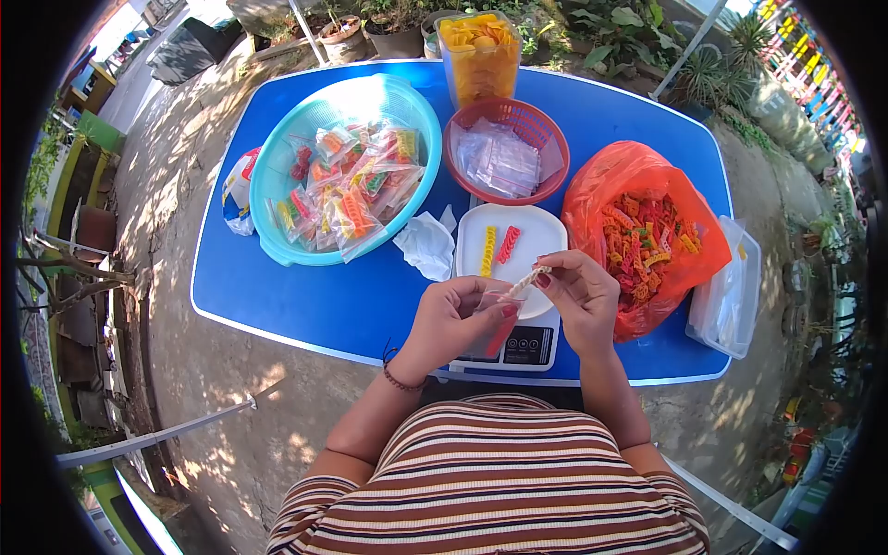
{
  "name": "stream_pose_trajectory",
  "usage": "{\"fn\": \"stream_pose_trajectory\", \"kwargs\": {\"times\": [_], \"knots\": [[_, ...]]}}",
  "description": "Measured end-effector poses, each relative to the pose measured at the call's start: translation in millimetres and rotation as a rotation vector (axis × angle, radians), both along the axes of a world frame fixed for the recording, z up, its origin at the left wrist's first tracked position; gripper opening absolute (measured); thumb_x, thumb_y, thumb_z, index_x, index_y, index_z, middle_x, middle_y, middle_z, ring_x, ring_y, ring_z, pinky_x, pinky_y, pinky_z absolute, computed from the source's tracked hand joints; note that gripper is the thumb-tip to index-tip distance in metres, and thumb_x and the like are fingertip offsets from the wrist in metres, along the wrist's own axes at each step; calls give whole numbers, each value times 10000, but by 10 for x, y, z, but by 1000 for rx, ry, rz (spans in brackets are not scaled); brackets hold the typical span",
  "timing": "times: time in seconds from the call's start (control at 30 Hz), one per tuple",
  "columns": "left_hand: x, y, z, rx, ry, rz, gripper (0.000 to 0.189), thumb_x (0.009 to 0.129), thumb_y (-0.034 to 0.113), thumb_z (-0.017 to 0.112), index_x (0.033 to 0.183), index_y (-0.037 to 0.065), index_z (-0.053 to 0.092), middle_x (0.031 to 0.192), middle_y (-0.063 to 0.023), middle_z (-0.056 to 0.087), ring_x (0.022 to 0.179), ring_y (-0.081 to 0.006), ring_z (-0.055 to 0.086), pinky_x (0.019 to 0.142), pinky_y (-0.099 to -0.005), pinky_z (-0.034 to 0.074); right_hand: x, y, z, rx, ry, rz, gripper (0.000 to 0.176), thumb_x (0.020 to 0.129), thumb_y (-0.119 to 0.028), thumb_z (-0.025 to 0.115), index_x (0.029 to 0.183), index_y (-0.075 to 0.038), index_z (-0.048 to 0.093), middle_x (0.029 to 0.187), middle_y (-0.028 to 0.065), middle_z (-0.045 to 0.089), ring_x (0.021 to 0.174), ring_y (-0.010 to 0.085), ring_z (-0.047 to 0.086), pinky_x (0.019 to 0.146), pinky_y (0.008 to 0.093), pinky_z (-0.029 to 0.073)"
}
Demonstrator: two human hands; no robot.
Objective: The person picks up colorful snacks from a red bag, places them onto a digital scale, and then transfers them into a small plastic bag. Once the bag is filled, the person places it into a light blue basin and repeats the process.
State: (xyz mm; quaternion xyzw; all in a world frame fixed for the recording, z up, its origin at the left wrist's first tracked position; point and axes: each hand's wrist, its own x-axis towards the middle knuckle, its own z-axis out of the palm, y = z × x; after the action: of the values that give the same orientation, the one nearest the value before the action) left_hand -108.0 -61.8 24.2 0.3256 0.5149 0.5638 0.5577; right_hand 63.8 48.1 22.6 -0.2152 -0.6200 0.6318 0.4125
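Over the kitchen scale (531, 346), my left hand (450, 319) pinches a small clear plastic bag (480, 347), in which a red snack piece shows. Between the thumb and fingers of my right hand (589, 301) is a pale, ridged snack piece (525, 282), its lower end at the mouth of the bag. On the scale's white plate (541, 225) lie a yellow snack piece (488, 250) and a red snack piece (507, 245), side by side. A crumpled white plastic bag (427, 245) rests left of the plate.
A turquoise basin (268, 185) of filled bags stands at the left. Behind the scale are a red basket (457, 171) of empty bags and a tub (479, 65) of yellow chips. An orange bag (592, 185) of loose snacks and a clear container (740, 305) are at the right.
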Motion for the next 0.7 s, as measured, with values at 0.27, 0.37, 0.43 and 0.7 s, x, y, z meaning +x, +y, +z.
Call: {"fn": "stream_pose_trajectory", "kwargs": {"times": [0.27,0.37,0.43,0.7], "knots": [[-22,-12,-22,62,107,-38,284,1026,176,597,1211,-19,688,964,-53,751,824,-54,660,771,-223,534,7,-15,11,-2,-36,-64,148,913,86,666,1059,74,641,1026,117,676,958,142,655,883,271,526],[-5,-10,-16,24,41,-41,295,1024,190,603,1207,-26,689,957,-52,752,806,-53,657,761,-221,528,-29,-79,-29,52,2,-133,123,925,55,670,1038,59,624,1006,142,708,949,153,690,870,259,537],[-7,-11,-7,23,46,-40,296,1026,195,601,1201,-25,692,948,-54,752,800,-53,657,764,-219,527,-71,-128,-68,53,47,-171,122,922,58,671,1036,55,626,1005,141,709,949,158,691,869,261,539],[-8,3,5,28,36,-17,311,1030,211,595,1210,-23,693,997,-87,762,846,-69,674,780,-227,536,49,30,-60,19,-11,-99,100,904,96,667,995,62,643,1017,142,696,976,170,678,896,285,539]]}}
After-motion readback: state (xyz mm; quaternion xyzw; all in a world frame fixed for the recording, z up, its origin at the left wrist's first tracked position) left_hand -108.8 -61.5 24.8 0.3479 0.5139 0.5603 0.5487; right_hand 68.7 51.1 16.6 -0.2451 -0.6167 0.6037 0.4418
